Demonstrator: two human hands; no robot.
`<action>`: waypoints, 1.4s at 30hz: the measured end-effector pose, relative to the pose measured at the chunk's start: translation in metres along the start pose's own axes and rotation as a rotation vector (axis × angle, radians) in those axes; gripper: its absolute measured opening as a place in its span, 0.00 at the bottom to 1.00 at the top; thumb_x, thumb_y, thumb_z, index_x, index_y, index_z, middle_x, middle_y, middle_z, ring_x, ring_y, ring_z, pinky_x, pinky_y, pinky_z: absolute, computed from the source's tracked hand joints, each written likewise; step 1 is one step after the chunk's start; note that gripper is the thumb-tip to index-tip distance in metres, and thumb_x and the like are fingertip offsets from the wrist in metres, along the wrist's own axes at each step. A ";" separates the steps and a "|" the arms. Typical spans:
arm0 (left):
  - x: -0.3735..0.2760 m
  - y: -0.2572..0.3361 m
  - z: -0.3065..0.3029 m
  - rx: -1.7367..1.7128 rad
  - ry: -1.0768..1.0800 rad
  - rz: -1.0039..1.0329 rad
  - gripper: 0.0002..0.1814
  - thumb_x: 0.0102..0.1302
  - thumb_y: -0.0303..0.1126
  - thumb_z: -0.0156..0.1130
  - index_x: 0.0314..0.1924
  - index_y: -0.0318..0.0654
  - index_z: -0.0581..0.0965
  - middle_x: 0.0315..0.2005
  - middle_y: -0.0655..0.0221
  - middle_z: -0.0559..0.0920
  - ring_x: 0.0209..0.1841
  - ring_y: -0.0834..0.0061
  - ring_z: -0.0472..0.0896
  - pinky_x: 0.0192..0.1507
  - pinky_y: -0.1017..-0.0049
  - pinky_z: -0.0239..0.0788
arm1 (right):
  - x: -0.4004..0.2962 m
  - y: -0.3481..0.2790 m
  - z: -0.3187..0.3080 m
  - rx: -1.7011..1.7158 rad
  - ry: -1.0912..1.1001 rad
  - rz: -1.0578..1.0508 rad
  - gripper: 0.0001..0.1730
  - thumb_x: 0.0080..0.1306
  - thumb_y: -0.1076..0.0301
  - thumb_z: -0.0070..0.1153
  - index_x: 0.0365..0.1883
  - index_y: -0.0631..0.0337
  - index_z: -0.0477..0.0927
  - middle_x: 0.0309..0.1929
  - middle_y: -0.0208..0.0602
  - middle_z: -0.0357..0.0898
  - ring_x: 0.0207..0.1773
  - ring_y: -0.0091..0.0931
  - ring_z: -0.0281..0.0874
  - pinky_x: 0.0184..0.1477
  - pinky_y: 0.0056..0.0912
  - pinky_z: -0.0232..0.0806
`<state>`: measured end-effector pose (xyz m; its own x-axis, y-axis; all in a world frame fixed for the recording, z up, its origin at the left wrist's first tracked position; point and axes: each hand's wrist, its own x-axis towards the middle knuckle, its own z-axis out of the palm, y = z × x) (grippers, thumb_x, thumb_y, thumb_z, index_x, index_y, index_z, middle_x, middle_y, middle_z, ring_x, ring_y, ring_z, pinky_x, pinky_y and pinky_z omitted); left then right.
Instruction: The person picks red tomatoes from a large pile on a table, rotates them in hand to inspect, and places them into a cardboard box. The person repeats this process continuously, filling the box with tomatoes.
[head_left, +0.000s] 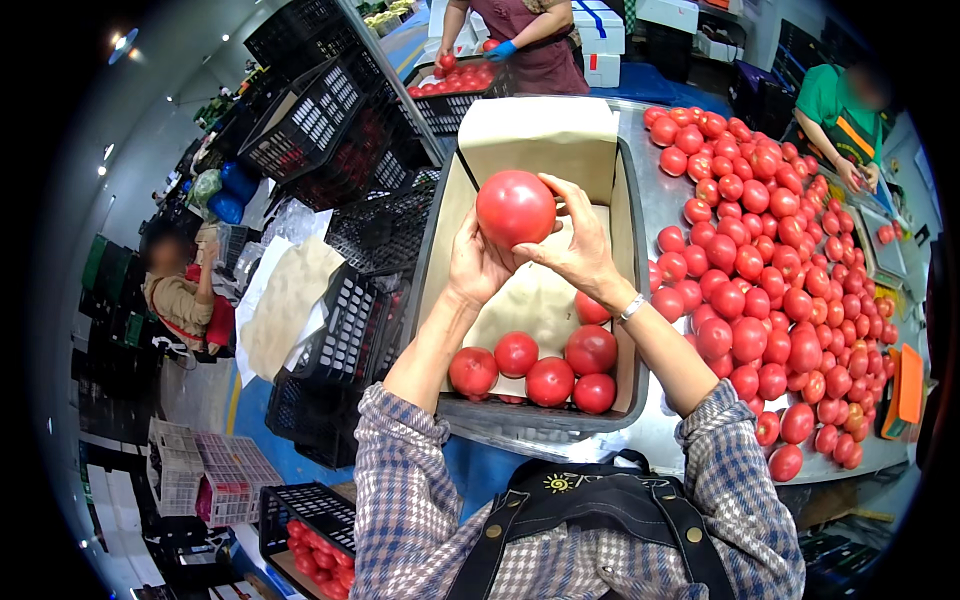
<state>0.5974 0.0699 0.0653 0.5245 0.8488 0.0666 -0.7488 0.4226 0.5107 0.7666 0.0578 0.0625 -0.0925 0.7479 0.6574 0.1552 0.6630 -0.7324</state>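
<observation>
A large red tomato (516, 208) is held up between my two hands, above a black plastic crate (637, 330) lined with tan paper (540, 300). My left hand (480, 259) cups it from below and the left. From the right, my right hand (581, 244) grips it with thumb and fingers. Several tomatoes (550, 381) lie in the near end of the crate, one (591, 307) partly covered by my right wrist. A flap of the paper (536, 120) folds over the crate's far rim.
Many loose tomatoes (750, 262) cover the metal table (667, 450) to the right. Stacked black crates (307, 120) stand left, with paper sheets (292, 307) on a nearer stack. One person (525, 30) handles tomatoes opposite; others stand right (844, 120) and left (184, 300).
</observation>
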 end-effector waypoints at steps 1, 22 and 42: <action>0.001 -0.001 -0.002 0.037 0.000 -0.012 0.30 0.77 0.51 0.33 0.68 0.38 0.61 0.62 0.51 0.70 0.56 0.43 0.76 0.51 0.56 0.79 | -0.001 0.001 0.001 0.008 -0.001 -0.009 0.50 0.46 0.54 0.77 0.65 0.60 0.66 0.60 0.44 0.68 0.58 0.36 0.72 0.54 0.36 0.72; 0.003 -0.019 0.001 0.481 0.186 0.292 0.26 0.74 0.46 0.51 0.61 0.43 0.54 0.61 0.54 0.62 0.58 0.52 0.75 0.53 0.52 0.78 | -0.007 0.026 0.000 0.390 -0.079 0.529 0.41 0.72 0.32 0.35 0.66 0.60 0.63 0.58 0.46 0.70 0.59 0.36 0.72 0.55 0.39 0.71; -0.019 -0.003 0.025 0.759 0.191 0.040 0.35 0.62 0.45 0.67 0.63 0.38 0.64 0.53 0.56 0.75 0.47 0.60 0.83 0.47 0.69 0.80 | -0.006 0.040 0.003 0.324 -0.055 0.547 0.42 0.74 0.35 0.26 0.50 0.68 0.77 0.37 0.45 0.81 0.39 0.30 0.78 0.48 0.33 0.69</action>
<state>0.5997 0.0448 0.0843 0.3728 0.9278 -0.0164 -0.2475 0.1165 0.9619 0.7706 0.0797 0.0290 -0.1359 0.9761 0.1697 -0.1107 0.1553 -0.9816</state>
